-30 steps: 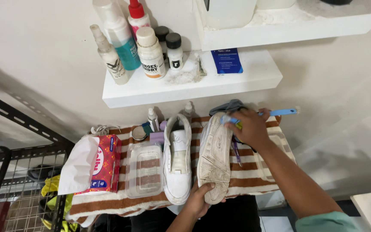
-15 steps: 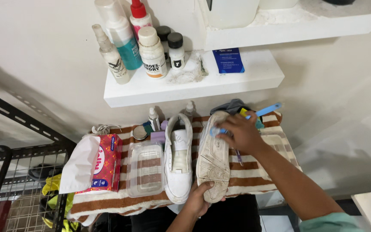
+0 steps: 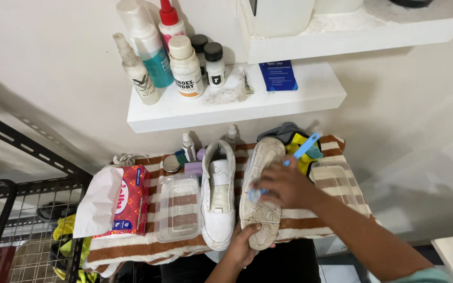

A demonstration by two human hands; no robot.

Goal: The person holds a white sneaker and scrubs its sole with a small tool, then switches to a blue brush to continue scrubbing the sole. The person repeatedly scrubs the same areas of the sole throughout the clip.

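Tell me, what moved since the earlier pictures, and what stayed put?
The right hand slid the blue brush down the upturned shoe's sole, from the toe end toward the middle. The left hand still grips that shoe's near end. The other white shoe, tissue pack and clear tray stayed put.

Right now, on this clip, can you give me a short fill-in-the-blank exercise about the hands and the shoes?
1. The right hand rubs a blue ____ over the dirty sole of the upturned shoe.
2. The left hand grips that shoe at its ____ end.
3. The other white shoe lies upright on a ____ towel.

Missing words: toothbrush; near; striped
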